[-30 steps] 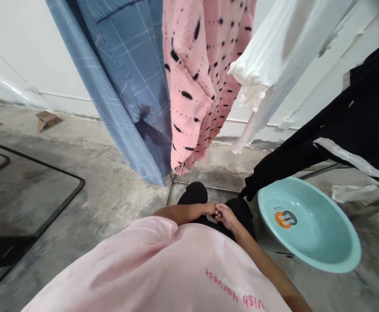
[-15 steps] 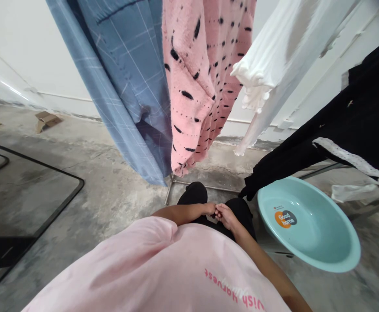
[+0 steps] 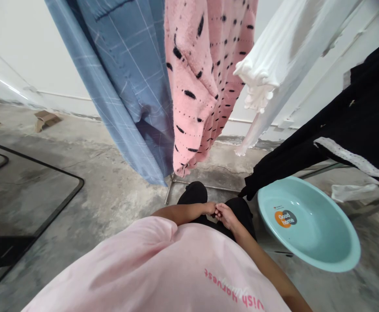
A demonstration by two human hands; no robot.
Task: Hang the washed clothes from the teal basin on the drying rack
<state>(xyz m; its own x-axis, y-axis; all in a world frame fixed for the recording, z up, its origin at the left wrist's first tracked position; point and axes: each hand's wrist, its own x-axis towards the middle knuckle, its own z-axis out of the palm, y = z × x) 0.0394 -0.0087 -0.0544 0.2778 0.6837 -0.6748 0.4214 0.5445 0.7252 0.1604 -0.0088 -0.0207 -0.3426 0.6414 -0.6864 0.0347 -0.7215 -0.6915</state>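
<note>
My left hand [image 3: 210, 208] and my right hand [image 3: 225, 215] meet between my knees, fingers curled and touching each other. Whether anything small is between the fingers cannot be made out. In front of me hang a blue checked garment [image 3: 121, 78], a pink garment with black marks [image 3: 192, 95], a white ruffled garment [image 3: 264, 69] and a black garment [image 3: 332, 125] with a white trim. To the right of my knees is a light-blue basin [image 3: 319, 221] with a "Good home" sticker and nothing else inside.
Below the hanging clothes a thin metal rack base [image 3: 209, 186] runs along the concrete floor. At the left is a black metal frame [image 3: 59, 169]. A cardboard piece [image 3: 46, 119] lies near the wall. A whitish cloth or bag [image 3: 354, 192] sits behind the basin.
The pink and white garments have shifted very slightly to the right. Both of my hands keep the same position.
</note>
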